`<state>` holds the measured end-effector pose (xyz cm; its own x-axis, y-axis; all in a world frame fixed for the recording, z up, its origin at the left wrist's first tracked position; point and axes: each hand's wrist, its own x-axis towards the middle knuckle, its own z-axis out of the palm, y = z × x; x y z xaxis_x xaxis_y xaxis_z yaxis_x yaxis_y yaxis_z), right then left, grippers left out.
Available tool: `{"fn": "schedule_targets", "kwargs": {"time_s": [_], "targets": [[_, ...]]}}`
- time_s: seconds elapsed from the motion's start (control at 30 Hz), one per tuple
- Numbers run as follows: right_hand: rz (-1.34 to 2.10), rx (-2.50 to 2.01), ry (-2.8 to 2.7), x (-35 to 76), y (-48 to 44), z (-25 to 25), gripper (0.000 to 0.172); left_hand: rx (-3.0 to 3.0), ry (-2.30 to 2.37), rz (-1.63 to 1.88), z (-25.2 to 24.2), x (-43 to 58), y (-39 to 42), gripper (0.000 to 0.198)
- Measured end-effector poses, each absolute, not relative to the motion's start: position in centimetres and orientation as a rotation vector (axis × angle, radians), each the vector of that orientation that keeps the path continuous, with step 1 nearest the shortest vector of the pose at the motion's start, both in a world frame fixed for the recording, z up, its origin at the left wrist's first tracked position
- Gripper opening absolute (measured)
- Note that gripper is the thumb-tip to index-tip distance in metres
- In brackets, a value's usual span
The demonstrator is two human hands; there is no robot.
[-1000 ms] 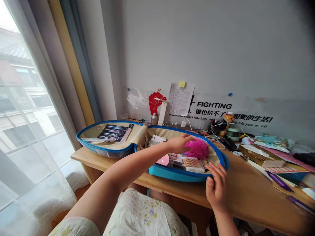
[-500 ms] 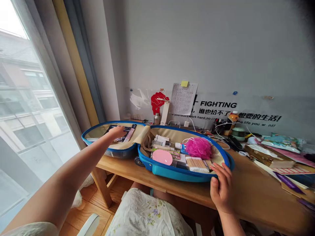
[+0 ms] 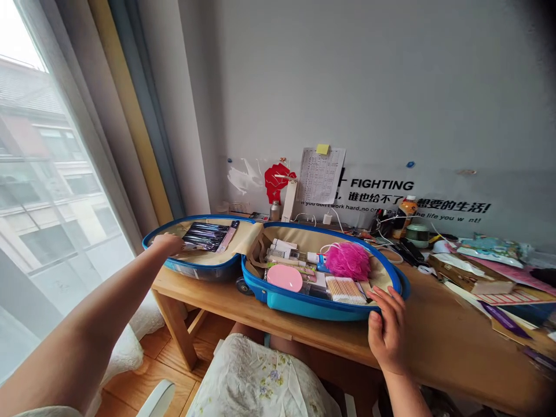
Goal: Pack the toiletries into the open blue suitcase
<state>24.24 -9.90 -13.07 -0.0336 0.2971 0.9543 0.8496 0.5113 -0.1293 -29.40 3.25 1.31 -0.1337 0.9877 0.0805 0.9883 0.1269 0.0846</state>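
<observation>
The left grip [image 3: 171,245] is down in the left half [image 3: 204,271] of an open blue case, just beside the flat black pack [image 3: 206,236]; its fingers are turned away from me, so I can't tell whether they are closed on anything. The right grip [image 3: 388,324] is open and holds nothing, its fingers loosely spread over the rim at the near right of the right half [image 3: 321,307], the thumb apart from them outside it. The case lies lengthwise along the bench [image 3: 452,341], near its front edge, with the left half reaching the bench's left end. Past the case's right end, wood shows along the front edge, and that is where there's room to move; loose papers and packets crowd the rear right. The black pack lies on the beige lining of the left half, towards the hinge. In the right half, a pink oval case [image 3: 284,278] sits at the near edge, a pack of cotton swabs [image 3: 346,290] to its right, and a magenta mesh puff [image 3: 347,260] behind the swabs, next to a white-and-blue tube [image 3: 319,259].
</observation>
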Motion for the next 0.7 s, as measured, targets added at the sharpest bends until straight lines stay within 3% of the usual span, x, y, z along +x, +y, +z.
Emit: {"fn": "schedule_targets", "kwargs": {"time_s": [0.23, 0.4, 0.6, 0.7], "targets": [[-0.601, -0.990, -1.606, 24.1, -9.9, -13.0, 0.032, -1.859, -2.464, -0.109, 5.9, -28.0, 3.8, 0.034], [-0.587, -0.988, -1.588, 24.1, -9.9, -12.9, 0.031, -2.118, -2.346, -0.332, 8.6, -22.3, 3.7, 0.044], [-0.578, -1.016, -1.601, 24.2, -10.0, -13.0, 0.032, -2.650, -1.781, -0.664, 6.3, -11.7, 1.9, 0.039], [-0.577, -1.011, -1.594, 24.1, -10.0, -12.9, 0.032, -2.837, -1.522, -0.646, 4.4, -6.8, 2.0, 0.049]]}}
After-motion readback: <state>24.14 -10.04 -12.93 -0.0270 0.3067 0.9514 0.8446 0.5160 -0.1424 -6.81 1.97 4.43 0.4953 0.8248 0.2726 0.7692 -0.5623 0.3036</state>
